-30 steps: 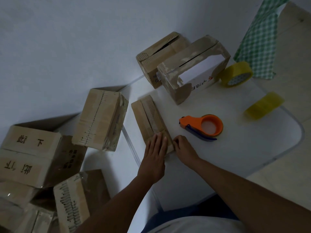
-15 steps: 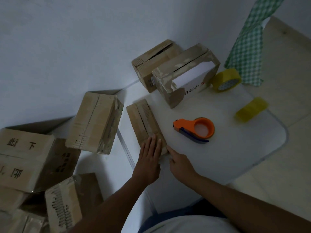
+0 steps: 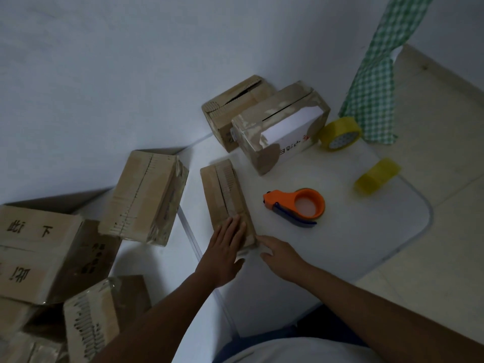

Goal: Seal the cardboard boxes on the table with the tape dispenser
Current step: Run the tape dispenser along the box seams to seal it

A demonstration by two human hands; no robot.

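Left hand (image 3: 225, 251) lies flat on the near end of a small box (image 3: 225, 195); right hand (image 3: 279, 254) touches its corner; dispenser (image 3: 297, 205) sits right.

Dim, bluish indoor light, soft shadows, wide-angle bending at edges, slight blur, no glare

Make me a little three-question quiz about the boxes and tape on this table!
1. True or false: the orange tape dispenser is in the right hand.
2. How many loose yellow tape rolls lie on the table? A) one B) two C) four
3. Fill in: the left hand rests flat on the near end of the small flat ____.

Key:
1. False; it lies on the table by itself.
2. B: one roll near the checked cloth, one nearer the table's edge.
3. box.
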